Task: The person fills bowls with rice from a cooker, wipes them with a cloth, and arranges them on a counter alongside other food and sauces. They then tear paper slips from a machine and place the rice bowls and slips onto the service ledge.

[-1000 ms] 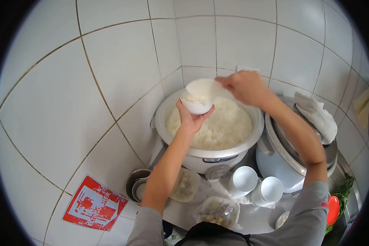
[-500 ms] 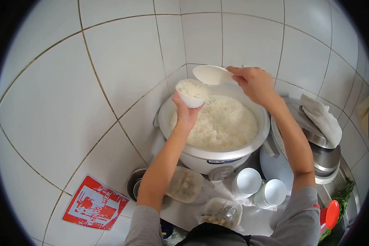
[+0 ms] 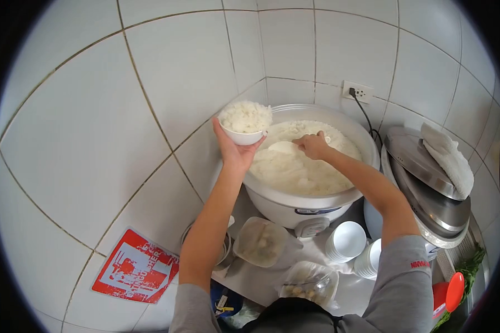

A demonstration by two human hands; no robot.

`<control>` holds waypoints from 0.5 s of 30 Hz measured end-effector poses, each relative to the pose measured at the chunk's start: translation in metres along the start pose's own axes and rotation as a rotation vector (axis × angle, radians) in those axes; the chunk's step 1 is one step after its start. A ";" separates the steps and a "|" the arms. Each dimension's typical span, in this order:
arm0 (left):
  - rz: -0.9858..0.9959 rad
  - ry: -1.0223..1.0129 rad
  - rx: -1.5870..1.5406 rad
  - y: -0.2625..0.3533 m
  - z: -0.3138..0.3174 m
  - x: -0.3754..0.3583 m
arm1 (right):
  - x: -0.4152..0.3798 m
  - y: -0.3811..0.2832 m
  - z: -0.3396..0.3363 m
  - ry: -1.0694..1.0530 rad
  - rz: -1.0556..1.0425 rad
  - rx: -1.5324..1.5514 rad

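Observation:
My left hand cups a small white bowl from below, its fingers wrapped round the sides. Cooked rice is heaped above the bowl's rim. My right hand is closed round the handle end of a white rice paddle, whose blade rests against the rice inside a large rice cooker. The cooker stands uncovered, with a broad bed of rice in it. The paddle's handle is mostly hidden by my fingers.
Two stacks of white bowls stand before the cooker. Nearby are a plastic food container and a bagged one. Metal lids with a white cloth lie at right. A cord runs from the wall outlet.
My right hand has lowered the paddle from beside the bowl down into the cooker's rice. The rice in the bowl is heaped higher, and the bowl has shifted slightly left.

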State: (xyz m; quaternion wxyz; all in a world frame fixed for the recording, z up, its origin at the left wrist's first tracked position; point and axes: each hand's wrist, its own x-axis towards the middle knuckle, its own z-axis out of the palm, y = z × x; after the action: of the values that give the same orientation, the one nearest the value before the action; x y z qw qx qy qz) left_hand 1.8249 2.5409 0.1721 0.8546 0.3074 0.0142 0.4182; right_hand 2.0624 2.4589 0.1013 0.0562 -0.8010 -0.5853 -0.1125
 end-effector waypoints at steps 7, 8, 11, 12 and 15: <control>0.034 0.016 0.024 0.023 -0.009 -0.020 | -0.051 -0.009 -0.031 -0.333 -0.121 0.258; 0.034 0.016 0.024 0.024 -0.009 -0.021 | -0.054 -0.011 -0.036 -0.333 -0.121 0.257; 0.029 0.006 0.022 0.024 -0.007 -0.022 | -0.055 -0.011 -0.045 -0.390 -0.152 0.228; 0.023 0.021 0.026 0.024 -0.007 -0.022 | -0.051 -0.010 -0.046 -0.404 -0.121 0.273; 0.027 0.028 0.031 0.027 -0.006 -0.022 | -0.025 0.001 -0.058 -0.164 0.012 0.196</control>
State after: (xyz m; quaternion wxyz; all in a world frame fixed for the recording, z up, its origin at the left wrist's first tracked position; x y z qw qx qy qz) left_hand 1.7899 2.5404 0.1763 0.8437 0.3151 0.0285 0.4337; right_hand 2.0494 2.4228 0.1510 0.0868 -0.8016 -0.5914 0.0112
